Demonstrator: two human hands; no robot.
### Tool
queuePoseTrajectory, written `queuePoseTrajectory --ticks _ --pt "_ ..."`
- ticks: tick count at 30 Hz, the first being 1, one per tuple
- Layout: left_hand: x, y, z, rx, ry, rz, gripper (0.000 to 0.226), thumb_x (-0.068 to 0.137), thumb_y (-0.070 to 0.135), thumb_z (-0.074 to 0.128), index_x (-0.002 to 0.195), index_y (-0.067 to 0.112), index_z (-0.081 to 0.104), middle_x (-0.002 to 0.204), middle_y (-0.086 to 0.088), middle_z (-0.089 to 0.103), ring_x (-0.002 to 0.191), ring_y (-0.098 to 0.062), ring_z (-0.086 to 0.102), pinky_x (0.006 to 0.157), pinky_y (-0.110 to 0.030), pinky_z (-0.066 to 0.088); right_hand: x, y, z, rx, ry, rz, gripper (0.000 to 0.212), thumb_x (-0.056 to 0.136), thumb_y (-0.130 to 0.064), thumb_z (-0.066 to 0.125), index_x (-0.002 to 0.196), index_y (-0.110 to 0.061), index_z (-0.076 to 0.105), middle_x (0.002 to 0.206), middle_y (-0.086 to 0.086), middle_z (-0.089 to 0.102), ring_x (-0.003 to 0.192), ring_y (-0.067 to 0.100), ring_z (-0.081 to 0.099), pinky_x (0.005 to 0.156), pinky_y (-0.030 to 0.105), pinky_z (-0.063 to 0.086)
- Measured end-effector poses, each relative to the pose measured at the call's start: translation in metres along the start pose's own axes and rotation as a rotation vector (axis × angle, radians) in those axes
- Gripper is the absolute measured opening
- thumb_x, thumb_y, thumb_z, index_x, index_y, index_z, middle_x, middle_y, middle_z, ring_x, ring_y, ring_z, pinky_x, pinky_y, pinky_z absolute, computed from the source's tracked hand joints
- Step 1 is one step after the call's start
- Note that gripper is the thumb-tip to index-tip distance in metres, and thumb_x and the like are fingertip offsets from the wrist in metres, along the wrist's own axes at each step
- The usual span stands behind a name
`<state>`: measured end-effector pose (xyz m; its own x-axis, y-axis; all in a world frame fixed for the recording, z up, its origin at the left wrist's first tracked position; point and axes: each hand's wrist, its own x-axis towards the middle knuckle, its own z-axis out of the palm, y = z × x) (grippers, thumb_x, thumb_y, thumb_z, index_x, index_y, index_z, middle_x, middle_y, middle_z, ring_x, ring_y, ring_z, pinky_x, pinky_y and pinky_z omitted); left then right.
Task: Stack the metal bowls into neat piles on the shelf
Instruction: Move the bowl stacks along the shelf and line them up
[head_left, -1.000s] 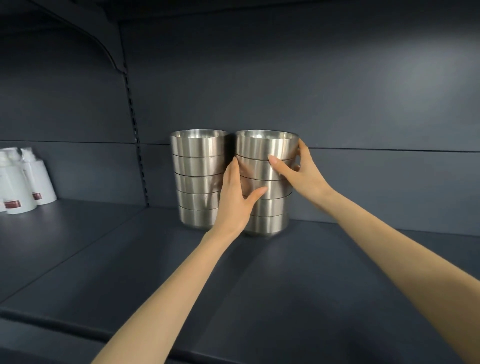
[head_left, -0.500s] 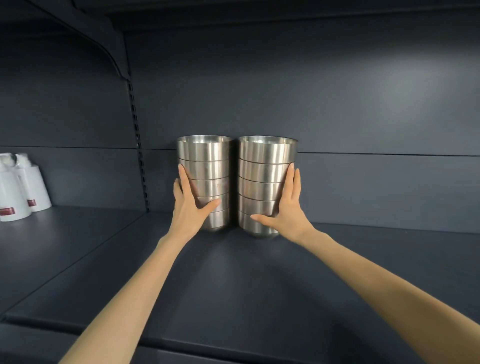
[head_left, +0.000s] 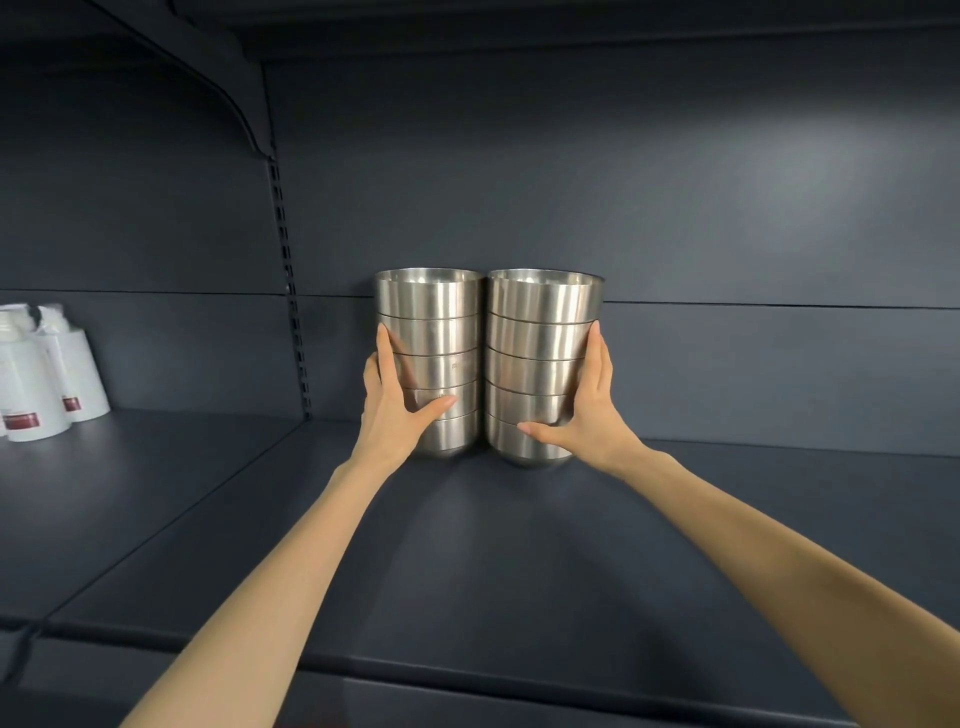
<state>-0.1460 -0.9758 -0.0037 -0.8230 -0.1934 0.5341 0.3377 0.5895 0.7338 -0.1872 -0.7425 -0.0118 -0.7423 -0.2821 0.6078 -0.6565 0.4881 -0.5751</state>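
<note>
Dark grey metal shelf (head_left: 467, 571) carries two upright piles of shiny round steel bowls at the back, five each: left pile (head_left: 441, 332) & right pile (head_left: 540, 332), sides touching. Left hand (head_left: 395, 415) presses left pile's outer side, fingers (head_left: 387, 353) straight & together, thumb spread across the front. Right hand (head_left: 587, 415) mirrors it on right pile. White plastic bottles (head_left: 36, 384) w/ red labels stand far left.
</note>
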Motion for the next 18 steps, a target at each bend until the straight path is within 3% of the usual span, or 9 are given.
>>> queuePoseTrajectory --ticks 3,5,8,11,15,18 --pt "0.0 -0.003 -0.008 0.024 -0.064 0.014 0.11 0.087 0.031 0.069 0.148 0.032 -0.021 0.158 -0.005 0.004 0.143 -0.022 0.02 0.103 -0.028 0.02 0.0 -0.001 -0.001 -0.014 -0.016 0.02 0.132 0.074 -0.032 0.083 0.134 -0.031 -0.034 0.155 -0.007 -0.032 0.145 0.01 -0.025 0.116 0.027 0.002" --pt "-0.001 -0.003 -0.015 0.047 -0.122 0.014 0.108 0.089 0.033 0.067 0.147 0.033 -0.023 0.157 -0.006 0.006 0.141 -0.022 0.022 0.109 -0.03 0.018 -0.001 -0.003 -0.002 -0.025 -0.043 0.033 0.132 0.074 -0.033 0.082 0.133 -0.031 -0.036 0.155 -0.005 -0.034 0.145 0.01 -0.026 0.117 0.03 0.002" --pt "-0.004 0.004 -0.024 0.09 -0.155 -0.007 0.101 0.091 0.036 0.062 0.149 0.031 -0.021 0.151 -0.007 0.017 0.127 -0.025 0.038 0.112 -0.04 0.03 -0.004 -0.008 -0.008 -0.019 -0.07 0.081 0.132 0.076 -0.035 0.081 0.137 -0.033 -0.036 0.157 -0.004 -0.032 0.146 0.01 -0.022 0.118 0.034 0.006" --pt "-0.013 0.012 -0.033 0.19 -0.26 -0.045 0.091 0.095 0.042 0.052 0.151 0.025 -0.018 0.158 -0.005 0.009 0.113 -0.022 0.047 0.104 -0.031 0.031 -0.013 -0.011 -0.025 -0.095 -0.122 0.139 0.121 0.082 -0.046 0.072 0.144 -0.035 -0.032 0.16 -0.009 -0.02 0.149 0.012 -0.011 0.121 0.045 0.01" --pt "-0.026 0.018 -0.043 0.626 -0.332 0.006 0.077 0.098 0.052 0.038 0.154 0.018 -0.002 0.161 -0.001 0.005 0.142 -0.027 0.024 0.109 -0.046 0.03 -0.039 -0.021 -0.053 -0.408 -0.234 0.261 0.102 0.085 -0.067 0.051 0.148 -0.037 -0.024 0.163 -0.006 -0.011 0.15 0.023 -0.01 0.119 0.056 0.009" --pt "-0.039 0.028 -0.041 0.752 -0.286 0.08 0.068 0.1 0.05 0.031 0.154 0.016 0.011 0.161 -0.003 0.006 0.146 -0.027 0.013 0.116 -0.049 0.019 -0.062 -0.031 -0.072 -0.555 -0.256 0.32 0.095 0.086 -0.071 0.042 0.153 -0.032 -0.013 0.164 -0.002 -0.008 0.15 0.024 -0.011 0.12 0.053 0.004"
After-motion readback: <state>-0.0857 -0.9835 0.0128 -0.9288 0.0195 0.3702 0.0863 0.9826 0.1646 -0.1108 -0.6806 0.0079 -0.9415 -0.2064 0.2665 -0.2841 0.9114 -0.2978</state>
